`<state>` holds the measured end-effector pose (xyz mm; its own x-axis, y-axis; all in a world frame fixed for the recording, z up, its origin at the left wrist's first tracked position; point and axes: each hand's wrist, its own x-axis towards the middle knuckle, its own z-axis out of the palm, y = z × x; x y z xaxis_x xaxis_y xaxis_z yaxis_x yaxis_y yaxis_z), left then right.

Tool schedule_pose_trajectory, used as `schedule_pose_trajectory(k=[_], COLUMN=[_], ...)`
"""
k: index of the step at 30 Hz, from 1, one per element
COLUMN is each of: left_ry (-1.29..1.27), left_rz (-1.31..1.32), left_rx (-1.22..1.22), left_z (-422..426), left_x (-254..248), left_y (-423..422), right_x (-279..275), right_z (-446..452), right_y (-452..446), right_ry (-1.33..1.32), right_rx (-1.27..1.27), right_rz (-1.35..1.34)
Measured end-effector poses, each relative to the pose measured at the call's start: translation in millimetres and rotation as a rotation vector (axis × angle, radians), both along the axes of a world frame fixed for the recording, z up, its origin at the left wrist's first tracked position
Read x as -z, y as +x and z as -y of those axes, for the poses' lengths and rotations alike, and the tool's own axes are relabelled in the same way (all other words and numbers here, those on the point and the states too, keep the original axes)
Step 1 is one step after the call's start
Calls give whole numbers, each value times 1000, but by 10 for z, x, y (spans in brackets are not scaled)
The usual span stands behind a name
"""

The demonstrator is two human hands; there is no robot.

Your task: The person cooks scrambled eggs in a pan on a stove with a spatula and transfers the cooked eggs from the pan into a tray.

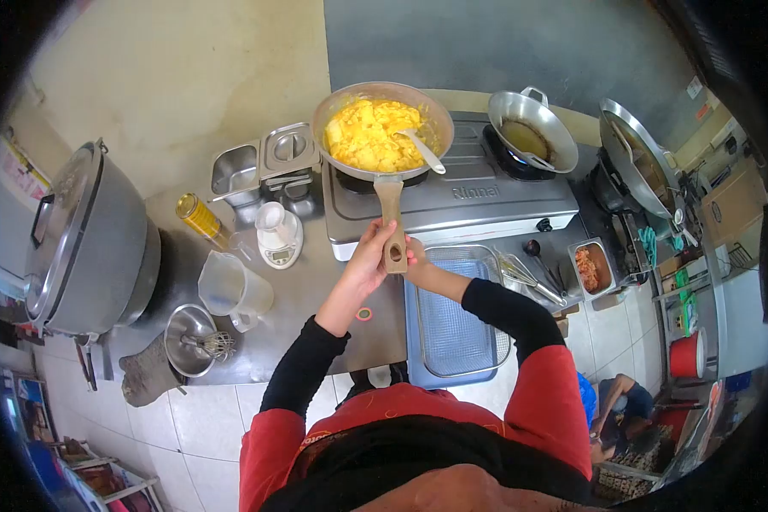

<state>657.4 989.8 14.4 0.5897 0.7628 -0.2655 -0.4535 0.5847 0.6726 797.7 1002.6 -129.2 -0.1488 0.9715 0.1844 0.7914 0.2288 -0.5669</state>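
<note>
A pan [320, 128] with a wooden-looking handle [390, 200] is over the left burner of the stove [478, 205]. Yellow scrambled egg [369, 136] fills much of it, and a white spatula [427, 154] rests in the egg, its handle on the pan's right rim. My left hand [369, 254] has its fingers around the handle from the left. On the right side of the handle's end is my right hand [416, 258], its fingers closed against it and partly hidden behind it.
A wok [559, 136] with oil sits over a lit burner on the right. Below the stove lie a wire basket [456, 333] and a meat tray [591, 266]. Leftward are a scale [280, 243], a jug [235, 286], a whisk bowl [179, 328] and a large pot [94, 247]. A person [619, 410] is at lower right.
</note>
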Motion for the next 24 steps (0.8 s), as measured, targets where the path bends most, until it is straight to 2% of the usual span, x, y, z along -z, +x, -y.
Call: schedule_pose_trajectory(k=[6,9,11,12,14,15,16,18,21,22,24], left_ry=[-8,21,6,-3,-42,-41,-117,-193,-173,-199,-214], left_rz=[43,75,50,50,74,85,153,221,370,336,362], left_rx=[-30,-31,-56,-41,0,-9,-5,-1,11,-40,-34], left_z=[14,8,28,23,-5,-14,3,57,53,103,95], left_x=[11,68,15,7,67,52,50,82,187,86,59], left_y=[24,27,18,18,24,41,64,114,218,235,229], right_x=[-273,-738,-1333,-1630,-2333,-2783,-2763,-2677,-2154,-2148,-2116], right_z=[16,243,526,628,691,606,349,-56,-567,-645,-774], right_y=[-305,-263,-196,-200,-172,-146,101,352,743,740,751], right_ry=[-71,-235,-378,-408,-295,-122,29,199,144,160,9], right_rx=[-248,-516,-675,-686,-431,-308,-159,106,94,91,3], right_rz=[686,991,1080,1065,921,848,696,652,585,590,528])
